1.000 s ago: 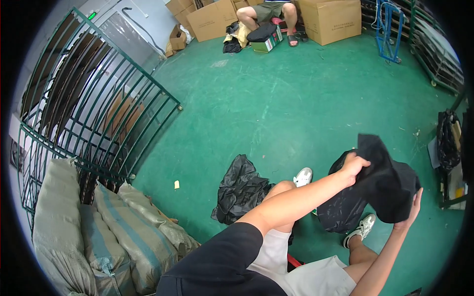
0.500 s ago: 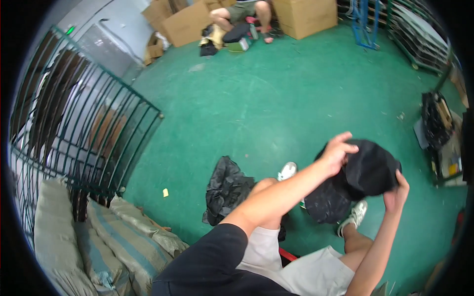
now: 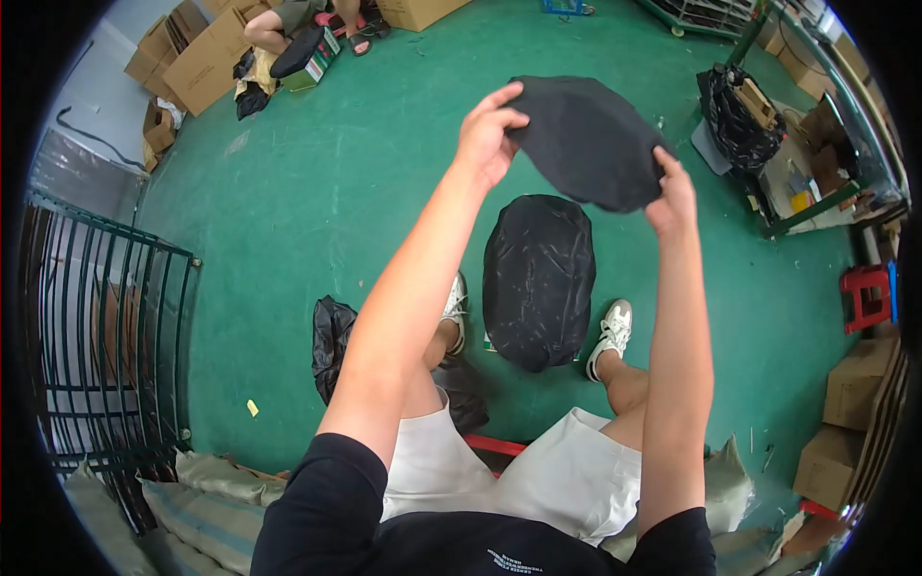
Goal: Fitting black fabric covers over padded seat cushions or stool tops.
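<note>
Both hands stretch a flat black piece of cloth (image 3: 591,144), rounded at its edges and hat-like in shape, out in front of me above the floor. My left hand (image 3: 488,139) pinches its left end between thumb and fingers. At the right end, my right hand (image 3: 672,195) grips the edge. Just below the cloth, between my feet, stands a bulky black-covered bundle (image 3: 540,283) with a wrinkled, speckled top; part of a box seems to show under it. Crumpled black plastic (image 3: 332,341) lies beside my left leg.
A green metal rack (image 3: 120,317) stands at left, with woven sacks (image 3: 216,509) near me. A cart with a black bag (image 3: 744,120), a red stool (image 3: 867,298) and cardboard boxes (image 3: 831,461) line the right. Another person's legs (image 3: 274,34) show at the far left.
My view has turned to the right. The cloth went from bunched and rounded over the bundle to spread flat, held higher and farther out, uncovering the bundle.
</note>
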Tool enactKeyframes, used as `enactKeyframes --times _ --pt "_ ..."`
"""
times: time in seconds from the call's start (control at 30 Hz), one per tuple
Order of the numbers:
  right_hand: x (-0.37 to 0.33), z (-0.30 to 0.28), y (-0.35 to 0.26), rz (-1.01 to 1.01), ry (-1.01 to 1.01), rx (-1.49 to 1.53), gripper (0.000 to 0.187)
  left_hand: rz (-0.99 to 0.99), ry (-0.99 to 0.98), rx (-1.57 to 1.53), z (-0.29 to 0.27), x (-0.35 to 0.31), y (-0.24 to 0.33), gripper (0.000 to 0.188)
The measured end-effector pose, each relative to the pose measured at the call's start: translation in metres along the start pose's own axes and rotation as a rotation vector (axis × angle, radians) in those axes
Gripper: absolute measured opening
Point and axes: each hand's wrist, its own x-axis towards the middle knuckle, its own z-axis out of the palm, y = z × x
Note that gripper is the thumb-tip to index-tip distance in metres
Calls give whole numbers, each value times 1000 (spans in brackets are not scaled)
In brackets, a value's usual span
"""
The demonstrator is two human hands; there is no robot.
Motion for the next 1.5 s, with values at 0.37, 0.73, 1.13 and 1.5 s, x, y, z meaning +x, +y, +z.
enactKeyframes --times 0.37,0.73,1.13,1.5 --pt "-87 -175 228 363 606 -192 35 -508 663 191 -177 -150 -211 48" --pt "-128 -177 239 177 832 -685 10 -356 714 514 -184 -181 -236 45" --pt "-201 -157 232 363 804 -1243 34 -402 834 990 -175 -237 -236 48" --pt "-217 -138 230 324 738 -1501 29 -389 818 1146 -169 -259 -233 39"
